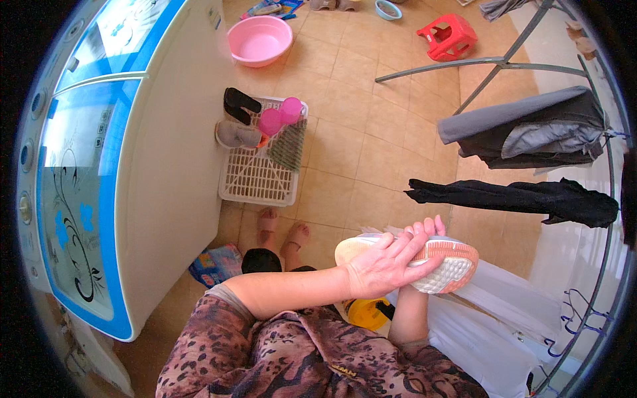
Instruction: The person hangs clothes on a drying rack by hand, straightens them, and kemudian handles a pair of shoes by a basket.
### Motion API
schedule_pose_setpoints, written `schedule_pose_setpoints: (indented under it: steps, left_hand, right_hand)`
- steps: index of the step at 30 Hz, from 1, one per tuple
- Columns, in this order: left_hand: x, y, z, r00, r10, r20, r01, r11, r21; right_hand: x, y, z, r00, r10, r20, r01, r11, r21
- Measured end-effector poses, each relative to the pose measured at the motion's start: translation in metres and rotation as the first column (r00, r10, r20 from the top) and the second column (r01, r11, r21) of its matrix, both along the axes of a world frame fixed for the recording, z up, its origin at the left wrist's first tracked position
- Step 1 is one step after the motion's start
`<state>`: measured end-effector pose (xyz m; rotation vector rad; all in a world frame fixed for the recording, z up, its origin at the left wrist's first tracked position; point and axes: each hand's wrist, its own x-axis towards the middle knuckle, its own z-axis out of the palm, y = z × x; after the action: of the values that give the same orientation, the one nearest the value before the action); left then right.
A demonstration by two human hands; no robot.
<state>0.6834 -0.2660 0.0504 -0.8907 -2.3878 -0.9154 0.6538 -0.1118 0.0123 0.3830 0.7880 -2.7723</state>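
A sneaker (450, 271) with a white and orange-pink sole is held up in front of my body, sole facing me. My left hand (385, 263) lies across the sole, thumb and fingers spread over it. Behind the shoe, my right hand (429, 227) supports it from the far side; only its fingertips show past the edge. The shoe's upper is mostly hidden. Below my forearms sits a yellow container (367, 313) with a black part, partly covered.
A washing machine (174, 124) stands at left. Beyond my feet, a white plastic crate (259, 191) carries a grey shoe (236, 135), a black insole (241, 105) and pink items (271, 121). Farther off are a pink basin (261, 42) and a red stool (448, 37). Dark clothes (512, 201) hang at right.
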Motion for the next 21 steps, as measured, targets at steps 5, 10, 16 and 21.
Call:
schedule_pose_setpoints:
  steps: [5,10,16,21]
  left_hand:
    - [-0.005,-0.009,-0.003,0.973,-0.106,0.207,0.086,0.991,0.1]
    - [-0.007,-0.008,-0.005,0.947,-0.072,0.312,0.02,0.986,0.167]
    - [-0.019,0.002,-0.009,0.933,0.168,0.318,-0.235,0.954,0.186]
    - [-0.011,0.016,-0.016,0.959,0.272,0.078,-0.273,0.962,0.007]
  right_hand:
    - [0.002,-0.011,0.008,0.989,0.002,0.15,-0.016,0.996,0.093]
    - [-0.005,-0.043,0.005,0.915,-0.127,0.384,0.046,0.976,0.213]
    - [-0.004,-0.134,0.064,0.821,-0.339,0.459,0.165,0.911,0.377]
    - [0.031,-0.111,-0.002,0.91,-0.397,-0.119,0.409,0.907,0.104]
